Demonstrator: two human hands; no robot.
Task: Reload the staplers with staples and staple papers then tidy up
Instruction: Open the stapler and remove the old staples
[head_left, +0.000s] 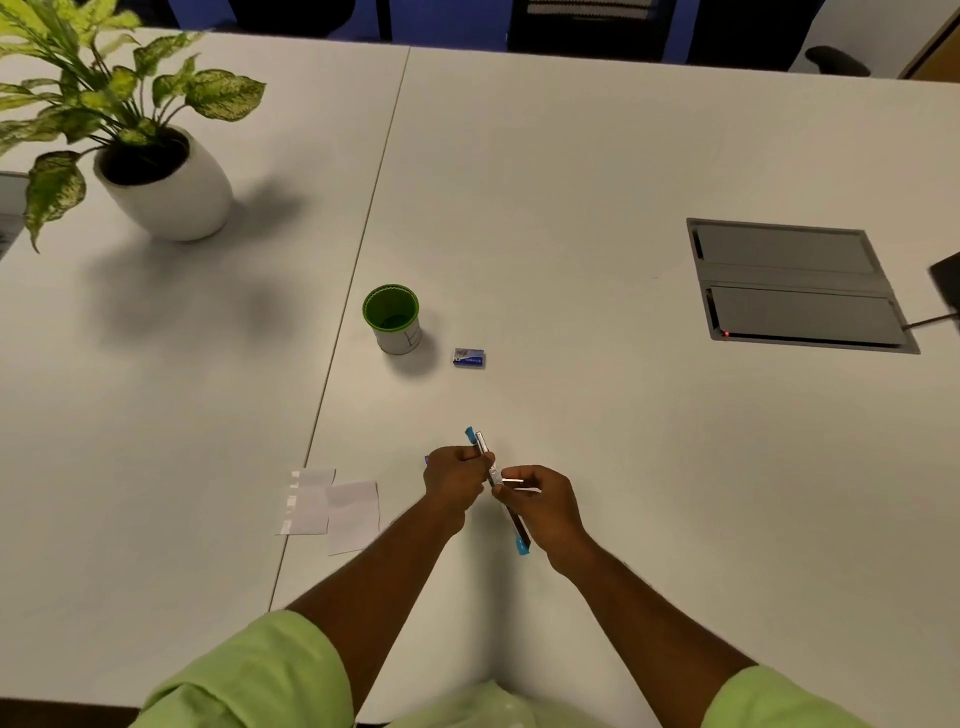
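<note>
Near the middle of the white worktop (571, 171) stood a small round cup with a green inside and a white outer wall (392, 319); whether anything lay in it could not be told. Just to its right, apart from it, lay a small blue box of staples (469, 358). At the far left a leafy green plant in a rounded white pot (166, 187) stood well away from the work. At the right a grey hatch (795, 286) was set flush into the worktop, with a tiny red light at its near left corner. Two small white paper slips (332, 506) lay side by side, overlapping slightly, to the left of the hands and close to the seam between the two worktop panels.

Nothing stood between the cup, the box and the hands. Both arms reached out from light green sleeves (249, 675). The left hand (453, 478) was curled round the far half of a slim stapler with blue ends, opened out long (483, 447), holding it above the worktop. The right hand (543, 501) was curled near the stapler's metal middle, and its fingertips pinched a thin silvery strip (511, 482), seemingly a row of staples, at the stapler's channel. The stapler's near blue end (522, 546) stuck out below the right hand.
</note>
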